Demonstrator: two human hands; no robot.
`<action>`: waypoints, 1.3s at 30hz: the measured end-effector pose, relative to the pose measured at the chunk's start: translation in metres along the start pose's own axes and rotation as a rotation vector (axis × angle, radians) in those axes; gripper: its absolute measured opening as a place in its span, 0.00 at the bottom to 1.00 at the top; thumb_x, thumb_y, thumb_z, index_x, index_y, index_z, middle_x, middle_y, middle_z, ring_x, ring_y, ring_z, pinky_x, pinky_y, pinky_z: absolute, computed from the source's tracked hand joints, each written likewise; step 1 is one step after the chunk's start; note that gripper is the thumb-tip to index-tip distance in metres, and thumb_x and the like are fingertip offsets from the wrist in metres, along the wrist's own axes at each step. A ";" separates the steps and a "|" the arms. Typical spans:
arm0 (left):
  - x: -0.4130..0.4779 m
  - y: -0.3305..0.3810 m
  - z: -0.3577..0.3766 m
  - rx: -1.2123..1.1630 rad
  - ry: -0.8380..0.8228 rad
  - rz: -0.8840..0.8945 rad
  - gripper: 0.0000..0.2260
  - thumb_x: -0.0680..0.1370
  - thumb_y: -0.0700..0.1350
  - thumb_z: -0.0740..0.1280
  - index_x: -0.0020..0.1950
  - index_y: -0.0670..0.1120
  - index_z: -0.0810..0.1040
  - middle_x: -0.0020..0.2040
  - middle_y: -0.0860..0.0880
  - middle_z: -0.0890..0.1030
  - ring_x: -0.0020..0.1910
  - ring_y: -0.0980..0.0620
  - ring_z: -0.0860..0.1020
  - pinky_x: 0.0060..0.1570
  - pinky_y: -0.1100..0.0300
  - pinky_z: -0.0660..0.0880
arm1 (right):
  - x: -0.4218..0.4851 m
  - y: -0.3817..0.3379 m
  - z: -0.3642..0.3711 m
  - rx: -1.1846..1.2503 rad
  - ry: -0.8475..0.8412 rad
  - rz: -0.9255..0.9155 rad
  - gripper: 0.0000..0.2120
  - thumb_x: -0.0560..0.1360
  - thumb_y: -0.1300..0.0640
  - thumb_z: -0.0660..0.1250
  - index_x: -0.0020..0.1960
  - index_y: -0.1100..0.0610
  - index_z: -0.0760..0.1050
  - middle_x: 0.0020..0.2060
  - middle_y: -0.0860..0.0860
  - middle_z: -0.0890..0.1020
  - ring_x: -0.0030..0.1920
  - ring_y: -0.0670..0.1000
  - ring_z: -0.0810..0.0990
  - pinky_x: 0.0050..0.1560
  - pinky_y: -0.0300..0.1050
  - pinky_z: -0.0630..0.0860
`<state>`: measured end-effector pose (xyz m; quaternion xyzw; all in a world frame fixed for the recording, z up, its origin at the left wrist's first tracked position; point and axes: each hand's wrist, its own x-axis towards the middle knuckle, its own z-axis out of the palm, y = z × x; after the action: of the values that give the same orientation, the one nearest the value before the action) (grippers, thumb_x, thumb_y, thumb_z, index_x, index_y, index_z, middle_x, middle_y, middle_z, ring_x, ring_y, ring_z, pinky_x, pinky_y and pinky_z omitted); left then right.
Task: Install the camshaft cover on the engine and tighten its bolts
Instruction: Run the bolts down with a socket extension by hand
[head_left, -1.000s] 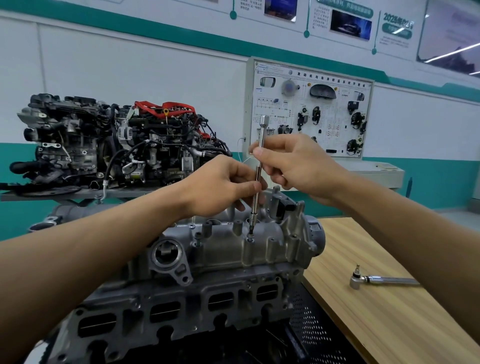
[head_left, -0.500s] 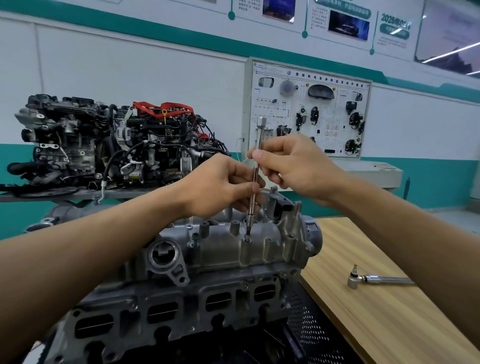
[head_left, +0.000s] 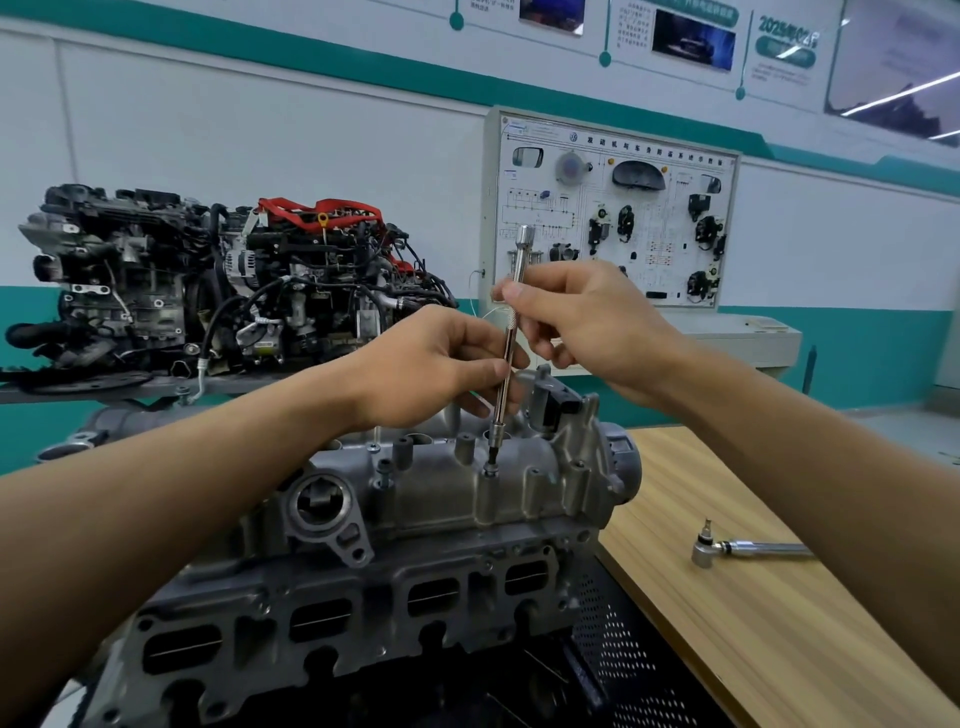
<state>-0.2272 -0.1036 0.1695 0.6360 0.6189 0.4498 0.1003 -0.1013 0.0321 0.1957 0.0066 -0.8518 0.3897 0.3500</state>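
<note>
Your left hand (head_left: 436, 364) pinched the extension bar (head_left: 511, 332) low, your right hand (head_left: 587, 322) pinched it higher, tip seated on a camshaft cover (head_left: 457, 493) bolt (head_left: 490, 471), ratchet (head_left: 748, 548) lay on the table (head_left: 727, 649).

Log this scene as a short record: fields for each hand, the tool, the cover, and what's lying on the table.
Left hand: pinches the long driver low on its shaft
Right hand: pinches the long driver higher up
Tool tip: set on a bolt at the near edge of the cover
Table: a ratchet lies on it, untouched
Background: second engine on a stand
</note>
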 end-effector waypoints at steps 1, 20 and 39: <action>0.000 0.000 0.000 -0.021 -0.009 -0.007 0.08 0.82 0.37 0.63 0.51 0.41 0.82 0.44 0.44 0.87 0.45 0.46 0.85 0.45 0.55 0.82 | 0.000 0.000 0.000 -0.017 0.008 -0.011 0.17 0.80 0.52 0.66 0.45 0.67 0.79 0.28 0.51 0.74 0.29 0.47 0.71 0.29 0.37 0.68; 0.000 0.004 0.001 0.097 0.049 0.024 0.21 0.70 0.54 0.74 0.51 0.38 0.81 0.43 0.36 0.85 0.42 0.37 0.84 0.50 0.38 0.81 | -0.002 0.001 0.006 -0.052 0.164 -0.047 0.19 0.73 0.50 0.75 0.29 0.56 0.73 0.23 0.47 0.70 0.26 0.47 0.66 0.32 0.46 0.67; 0.000 0.002 -0.001 0.107 0.066 0.003 0.20 0.69 0.50 0.74 0.46 0.32 0.82 0.38 0.39 0.86 0.39 0.35 0.84 0.43 0.43 0.83 | -0.003 -0.002 0.034 -0.119 0.357 -0.102 0.20 0.71 0.50 0.76 0.27 0.55 0.70 0.17 0.41 0.68 0.21 0.41 0.66 0.26 0.33 0.65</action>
<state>-0.2266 -0.1046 0.1710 0.6261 0.6442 0.4369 0.0449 -0.1185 0.0071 0.1801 -0.0400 -0.7964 0.3153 0.5145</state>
